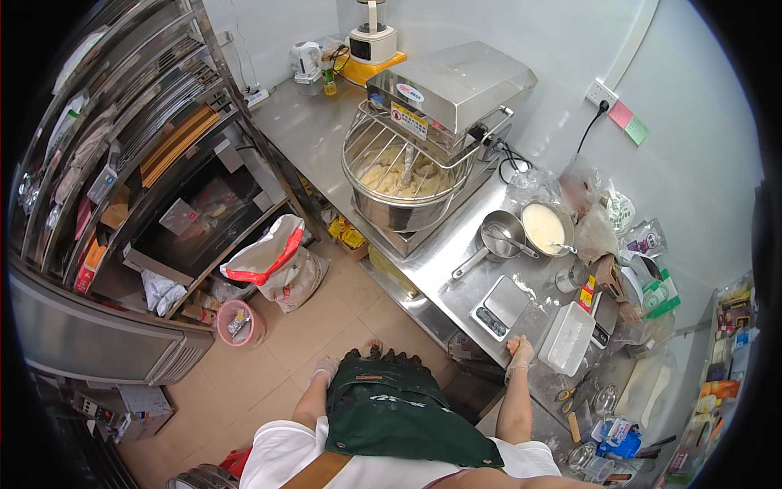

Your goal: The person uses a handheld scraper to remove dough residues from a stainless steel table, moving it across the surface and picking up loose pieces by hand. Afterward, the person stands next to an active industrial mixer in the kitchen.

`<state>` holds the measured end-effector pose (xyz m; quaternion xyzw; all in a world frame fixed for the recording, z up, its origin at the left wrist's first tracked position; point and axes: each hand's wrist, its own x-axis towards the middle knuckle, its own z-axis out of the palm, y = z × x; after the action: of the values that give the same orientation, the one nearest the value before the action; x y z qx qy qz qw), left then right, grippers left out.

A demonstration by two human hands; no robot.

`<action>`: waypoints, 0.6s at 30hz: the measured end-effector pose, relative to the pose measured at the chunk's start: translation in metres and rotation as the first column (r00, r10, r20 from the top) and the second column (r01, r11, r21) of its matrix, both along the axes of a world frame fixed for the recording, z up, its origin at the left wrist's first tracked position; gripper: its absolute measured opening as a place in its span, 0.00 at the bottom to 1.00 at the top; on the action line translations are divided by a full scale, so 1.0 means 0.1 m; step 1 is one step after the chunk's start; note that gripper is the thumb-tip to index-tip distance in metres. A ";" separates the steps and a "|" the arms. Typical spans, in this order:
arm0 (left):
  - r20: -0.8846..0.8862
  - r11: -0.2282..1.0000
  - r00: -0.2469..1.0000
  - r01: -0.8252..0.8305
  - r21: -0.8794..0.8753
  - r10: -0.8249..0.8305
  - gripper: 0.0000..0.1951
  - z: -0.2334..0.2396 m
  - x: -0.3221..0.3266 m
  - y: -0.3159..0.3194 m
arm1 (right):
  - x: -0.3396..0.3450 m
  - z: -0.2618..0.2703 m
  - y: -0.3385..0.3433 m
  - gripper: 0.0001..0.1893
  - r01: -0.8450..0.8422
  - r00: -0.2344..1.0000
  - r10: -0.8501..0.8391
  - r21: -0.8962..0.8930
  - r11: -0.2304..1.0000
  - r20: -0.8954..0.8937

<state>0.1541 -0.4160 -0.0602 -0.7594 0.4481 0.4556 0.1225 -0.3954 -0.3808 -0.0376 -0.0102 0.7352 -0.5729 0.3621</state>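
Observation:
My right hand point(520, 352), in a clear glove, rests at the edge of the steel worktable, just below a digital kitchen scale point(502, 307). Its fingers look curled, but whether they hold anything is unclear. Gloved too, my left hand point(325, 368) hangs beside the green apron point(385, 406), its fingers partly hidden. Farther up the table stands a spiral dough mixer point(449, 91); pale, lumpy dough point(397, 171) lies in its steel bowl point(397, 214) under the wire guard. A steel saucepan point(502, 231) with a utensil across it is beside a bowl of creamy pale mixture point(544, 227).
Right of the scale lie a white rectangular tub point(568, 339), a second scale point(605, 321) and scissors point(568, 400). An open flour-type sack point(287, 263) and a pink bin point(241, 324) stand on the floor by the metal rack point(244, 122).

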 end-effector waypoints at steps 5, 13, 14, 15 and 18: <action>0.002 0.998 0.998 0.065 -0.022 -0.065 0.23 -0.01 0.01 0.01 | 0.02 0.03 -0.01 0.17 0.022 0.999 -0.022 -0.007 1.000 0.025; 0.011 0.999 0.999 0.039 -0.033 -0.039 0.20 -0.22 0.05 0.03 | 0.03 0.06 -0.01 0.16 0.023 0.999 -0.023 -0.009 1.000 0.025; 0.010 0.998 0.999 0.043 -0.034 -0.043 0.20 -0.24 0.05 0.02 | 0.02 0.04 0.00 0.16 0.025 0.999 -0.025 -0.005 1.000 0.025; 0.013 0.997 0.998 0.062 -0.038 -0.061 0.20 -0.27 0.06 0.03 | 0.03 0.05 0.00 0.16 0.026 0.999 -0.026 -0.005 1.000 0.027; 0.015 0.987 0.988 0.153 -0.057 -0.153 0.22 -0.48 0.19 0.06 | 0.06 0.12 -0.01 0.16 0.041 0.998 -0.041 -0.009 0.999 0.040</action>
<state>0.1730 -0.4096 -0.1081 -0.7284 0.5174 0.4277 0.1372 -0.3893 -0.3821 -0.0258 0.0147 0.7252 -0.5838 0.3648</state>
